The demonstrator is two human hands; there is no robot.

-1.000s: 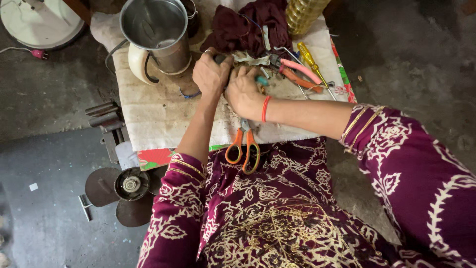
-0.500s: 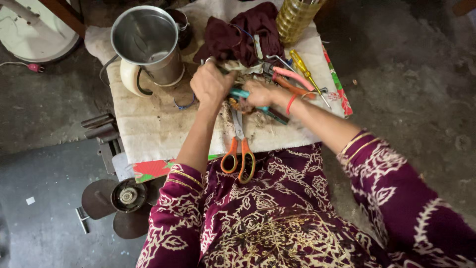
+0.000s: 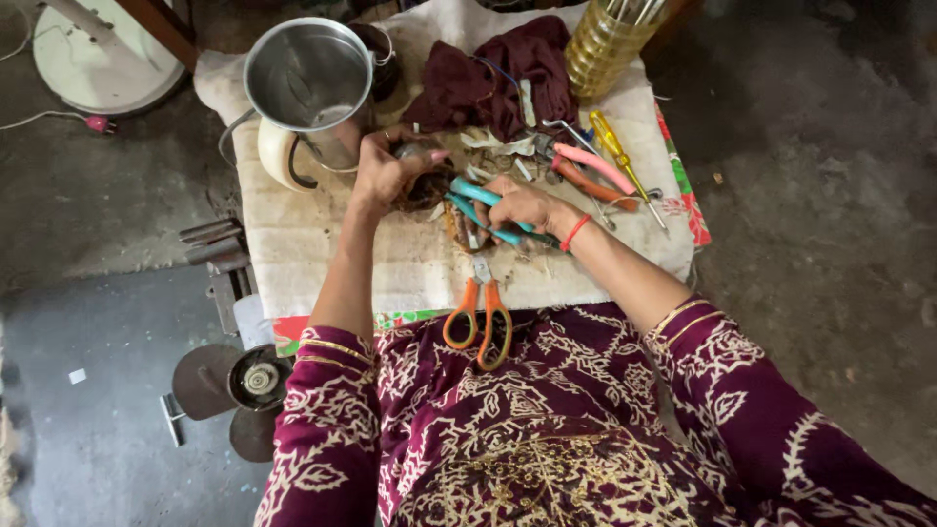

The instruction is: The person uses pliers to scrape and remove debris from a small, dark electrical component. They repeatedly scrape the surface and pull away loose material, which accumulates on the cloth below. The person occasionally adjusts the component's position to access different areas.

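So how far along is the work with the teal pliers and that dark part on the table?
Done: tools are laid out, with orange scissors and pink pliers set aside. In hand: the right hand grips the teal pliers, their nose pointing at the small dark part held by the left hand. Left: the part is not yet freed; scraps litter the cloth.

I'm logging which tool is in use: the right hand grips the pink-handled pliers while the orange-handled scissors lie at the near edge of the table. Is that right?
Not quite. The head view shows the right hand gripping the teal-handled pliers; the pink-handled pliers lie untouched further back on the cloth. The orange-handled scissors do lie at the near edge of the table.
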